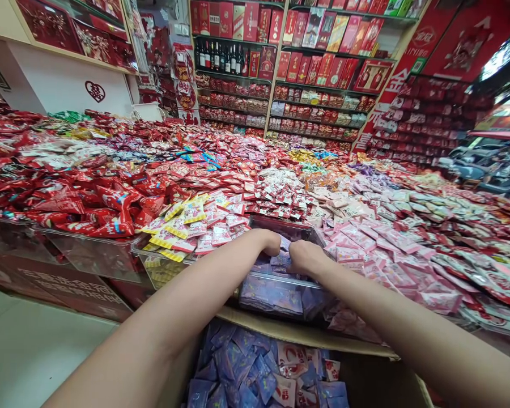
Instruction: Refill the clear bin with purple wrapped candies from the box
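Note:
Both arms reach forward into a clear plastic bin (289,279) that holds small purple candy packets (272,294). My left hand (271,243) is inside it on the left, fingers curled downward and closed on purple packets. Close beside it, my right hand (306,256) is closed like a fist, gripping the packets at the right. Some packets show between the two hands; most fingertips are hidden. Below the bin, an open cardboard box (314,338) contains many loose purple packets (233,360) and a few pink-and-red ones (285,390).
Yellow-and-white packets (185,224) fill the bin to the left, pink packets (382,249) are heaped to the right, and red bags (114,209) lie farther left. Shelves (276,68) of red boxes and bottles stand behind. Pale floor (38,345) shows at lower left.

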`<state>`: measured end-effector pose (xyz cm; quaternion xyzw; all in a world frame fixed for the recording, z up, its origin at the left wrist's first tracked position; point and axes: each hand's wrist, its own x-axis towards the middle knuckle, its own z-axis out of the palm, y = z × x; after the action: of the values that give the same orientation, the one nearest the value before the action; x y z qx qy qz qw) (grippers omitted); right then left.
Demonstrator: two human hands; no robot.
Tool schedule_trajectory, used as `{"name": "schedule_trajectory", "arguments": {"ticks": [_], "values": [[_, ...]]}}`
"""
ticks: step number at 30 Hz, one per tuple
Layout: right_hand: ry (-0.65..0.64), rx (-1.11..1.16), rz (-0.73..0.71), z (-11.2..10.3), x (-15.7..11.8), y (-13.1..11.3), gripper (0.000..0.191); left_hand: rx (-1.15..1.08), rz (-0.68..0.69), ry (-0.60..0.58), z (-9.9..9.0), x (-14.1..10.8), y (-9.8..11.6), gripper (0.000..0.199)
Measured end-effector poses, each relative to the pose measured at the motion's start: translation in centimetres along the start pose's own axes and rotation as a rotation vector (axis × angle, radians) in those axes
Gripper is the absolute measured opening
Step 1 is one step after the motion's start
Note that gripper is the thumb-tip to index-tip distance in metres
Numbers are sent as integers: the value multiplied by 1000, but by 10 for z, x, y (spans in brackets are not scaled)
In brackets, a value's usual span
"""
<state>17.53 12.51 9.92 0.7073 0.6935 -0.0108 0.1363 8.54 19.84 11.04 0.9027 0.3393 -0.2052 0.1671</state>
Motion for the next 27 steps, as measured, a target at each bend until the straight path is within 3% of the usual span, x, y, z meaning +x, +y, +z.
{"name": "schedule_trajectory", "arguments": {"ticks": [4,8,11,20,27], "values": [[-1,3,1,1,0,0,36,39,-53,-20,-5,-6,1,21],[-2,17,-3,2,-1,0,34,56,-79,135,-10,-10,1,25],[-7,35,-4,1,-1,1,37,71,-6,217,-9,-10,3,31],[-26,69,19,3,2,4,47,162,14,176,3,-4,2,68],[-66,64,6,4,4,4,44,199,-80,146,1,-16,11,64]]}}
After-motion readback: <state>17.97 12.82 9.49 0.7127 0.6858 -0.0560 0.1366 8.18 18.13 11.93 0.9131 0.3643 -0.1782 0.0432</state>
